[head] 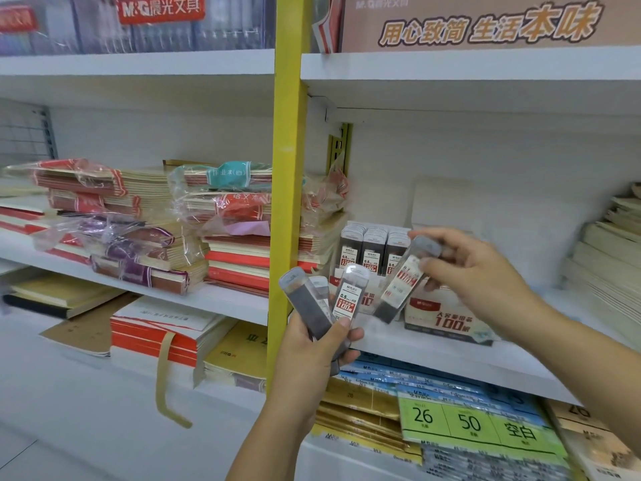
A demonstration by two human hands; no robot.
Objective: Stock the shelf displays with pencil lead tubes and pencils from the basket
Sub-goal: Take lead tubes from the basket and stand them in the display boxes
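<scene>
Both forearms reach forward; the left hand (312, 348) grips several lead tubes (344, 297), the right hand (485, 272) pinches a single tube (399, 284) by its cap.

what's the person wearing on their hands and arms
Nothing visible: the left hand and right hand are ungloved, both arms bare to the frame edge, with no sleeve, watch, bracelet or ring in view.

Lower ends of the lead tubes (347, 296) are buried in my left hand (312, 355), so I can't get a sure count from here. The single tube (399, 289) in my right hand (478, 272) is smeared, label unreadable, and that hand covers part of the display box (447, 321) behind it.
</scene>
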